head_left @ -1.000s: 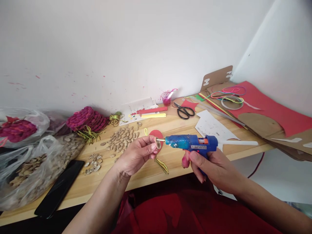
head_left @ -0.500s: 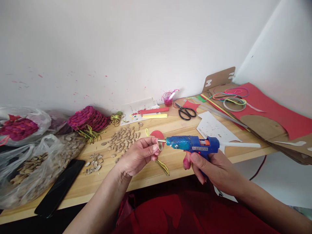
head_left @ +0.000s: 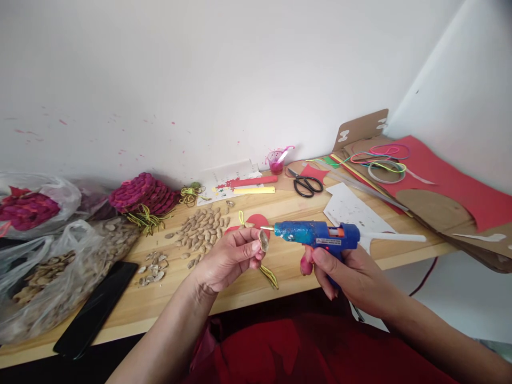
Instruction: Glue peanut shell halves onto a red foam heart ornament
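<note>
Between the thumb and fingers of my left hand [head_left: 236,253] is a peanut shell half [head_left: 263,241], its hollow side turned toward the right. My right hand [head_left: 346,272] grips the handle of a blue glue gun [head_left: 320,234], whose metal nozzle points left beside the shell's upper edge. A white glue stick [head_left: 400,237] juts from the gun's back end. Partly hidden behind my left hand lies a red round piece [head_left: 258,220] with a yellow loop and a yellow-green tassel [head_left: 269,277]. Whole peanuts [head_left: 204,226] are spread left of it, near a small heap of broken shells [head_left: 154,268].
Plastic bags [head_left: 60,288] of shells and a black phone [head_left: 96,309] lie at the left, with stacked magenta pieces [head_left: 146,194] behind. Scissors [head_left: 307,185], a pink-stained cup [head_left: 276,162], cardboard [head_left: 436,210], red sheet [head_left: 452,176] and cords are toward the back and right.
The nozzle has come away from the peanut shell half and sits slightly higher. My left hand has tilted the shell, and more of the red round piece shows.
</note>
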Motion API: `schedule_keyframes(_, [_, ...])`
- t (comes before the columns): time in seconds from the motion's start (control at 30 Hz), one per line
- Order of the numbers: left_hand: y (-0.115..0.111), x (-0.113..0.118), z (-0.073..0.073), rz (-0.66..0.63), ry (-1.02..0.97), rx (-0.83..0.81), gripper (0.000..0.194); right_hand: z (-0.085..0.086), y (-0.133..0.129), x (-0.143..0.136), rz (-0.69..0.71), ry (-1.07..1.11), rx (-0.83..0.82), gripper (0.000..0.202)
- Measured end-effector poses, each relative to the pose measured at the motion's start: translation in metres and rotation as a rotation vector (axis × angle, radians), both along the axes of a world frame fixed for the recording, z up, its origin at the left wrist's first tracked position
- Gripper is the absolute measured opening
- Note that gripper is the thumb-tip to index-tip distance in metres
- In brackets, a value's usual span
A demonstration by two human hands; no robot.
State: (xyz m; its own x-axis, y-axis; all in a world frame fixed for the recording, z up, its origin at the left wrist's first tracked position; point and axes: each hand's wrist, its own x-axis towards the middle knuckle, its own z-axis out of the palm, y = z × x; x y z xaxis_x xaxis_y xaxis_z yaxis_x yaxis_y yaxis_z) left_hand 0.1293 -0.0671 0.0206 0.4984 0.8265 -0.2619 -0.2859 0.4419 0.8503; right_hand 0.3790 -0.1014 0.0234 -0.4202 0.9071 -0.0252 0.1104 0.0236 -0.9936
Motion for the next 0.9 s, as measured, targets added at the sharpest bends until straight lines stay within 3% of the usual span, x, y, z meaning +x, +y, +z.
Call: schedule_keyframes(0.9, [0.0051, 0.0003, -0.0080, 0.011, -0.040, -0.015, 0.032, -0.0003, 0.0065, -0.0064, 0.014, -0.011, -0.032, 0.047])
